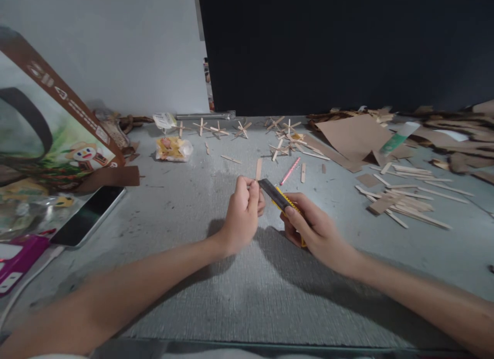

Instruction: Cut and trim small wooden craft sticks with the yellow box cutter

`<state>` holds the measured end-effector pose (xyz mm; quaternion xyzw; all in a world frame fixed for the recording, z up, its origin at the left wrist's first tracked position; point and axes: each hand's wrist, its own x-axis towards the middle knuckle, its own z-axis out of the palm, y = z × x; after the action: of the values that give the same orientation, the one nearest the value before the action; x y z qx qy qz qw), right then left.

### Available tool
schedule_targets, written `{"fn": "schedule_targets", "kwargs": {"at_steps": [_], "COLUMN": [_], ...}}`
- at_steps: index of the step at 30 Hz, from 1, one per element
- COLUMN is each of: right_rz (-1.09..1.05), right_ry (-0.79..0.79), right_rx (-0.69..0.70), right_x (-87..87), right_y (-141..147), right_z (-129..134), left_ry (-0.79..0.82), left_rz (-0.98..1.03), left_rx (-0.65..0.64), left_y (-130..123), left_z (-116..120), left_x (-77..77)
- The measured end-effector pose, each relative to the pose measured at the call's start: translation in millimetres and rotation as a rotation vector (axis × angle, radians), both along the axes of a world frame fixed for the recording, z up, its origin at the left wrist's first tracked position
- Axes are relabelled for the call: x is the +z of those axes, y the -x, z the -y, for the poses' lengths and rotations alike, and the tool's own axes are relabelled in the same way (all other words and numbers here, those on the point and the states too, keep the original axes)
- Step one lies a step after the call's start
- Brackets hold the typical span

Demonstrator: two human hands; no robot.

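My left hand (244, 209) pinches a short flat wooden stick (258, 168), which points up and away from the fingers. In my right hand (311, 225) is a yellow and black utility knife (276, 195), its tip at the stick's lower end beside my left thumb. Just beyond the knife lies a pink patterned pencil-like stick (290, 171). Another short wooden piece (303, 172) rests to its right. Several small star-shaped stick assemblies (243, 129) stand along the back of the grey table (224, 307).
At the right lie loose wooden sticks (417, 207), brown cardboard (351, 135) and a green-white tube (399, 137). On the left are a phone (88, 216), a magenta power strip (23, 258) with a white cable, a large printed bag (57, 122) and a yellow packet (170, 149).
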<state>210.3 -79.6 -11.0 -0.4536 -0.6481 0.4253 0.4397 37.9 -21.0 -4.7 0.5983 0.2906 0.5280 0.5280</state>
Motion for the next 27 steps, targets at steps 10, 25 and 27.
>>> {"fn": "schedule_targets", "kwargs": {"at_steps": [10, 25, 27], "right_rz": [-0.032, 0.183, 0.194], "right_ry": [0.018, -0.191, -0.197], "right_rx": [0.051, -0.066, -0.072], "right_x": [6.9, 16.5, 16.4], "right_y": [-3, -14, -13], "right_z": [-5, -1, -1], "left_ry": [0.086, -0.030, -0.022], "left_rz": [0.051, -0.030, -0.044], "left_rx": [-0.088, 0.007, -0.003], "left_y": [0, 0, 0], "left_z": [-1, 1, 2], "left_x": [3.6, 3.3, 1.6]}}
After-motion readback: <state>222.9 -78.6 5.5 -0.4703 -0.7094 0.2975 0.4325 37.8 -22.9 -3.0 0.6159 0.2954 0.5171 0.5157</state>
